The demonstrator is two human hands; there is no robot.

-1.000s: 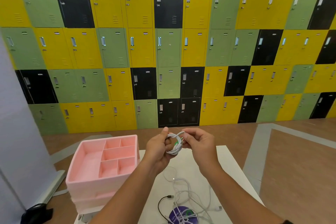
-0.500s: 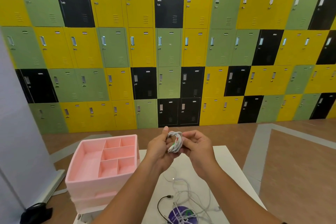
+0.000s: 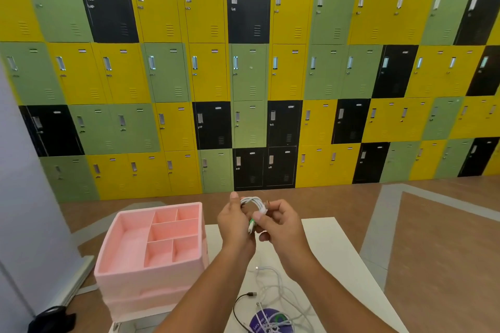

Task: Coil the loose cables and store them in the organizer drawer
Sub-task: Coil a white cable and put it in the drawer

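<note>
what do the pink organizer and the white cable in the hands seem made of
The pink organizer looks like matte moulded plastic: uniform colour, thin dividers, rounded edges. The coiled white cable, gripped by the left hand and right hand, seems to have a smooth, flexible plastic or rubber jacket, since it bends into tight loops.

Bright, even light fills the room, with small glare spots high on the lockers (image 3: 249, 73), only faint shadows on the white table (image 3: 338, 251), and wide-lens bending with slight softness toward the edges
</note>
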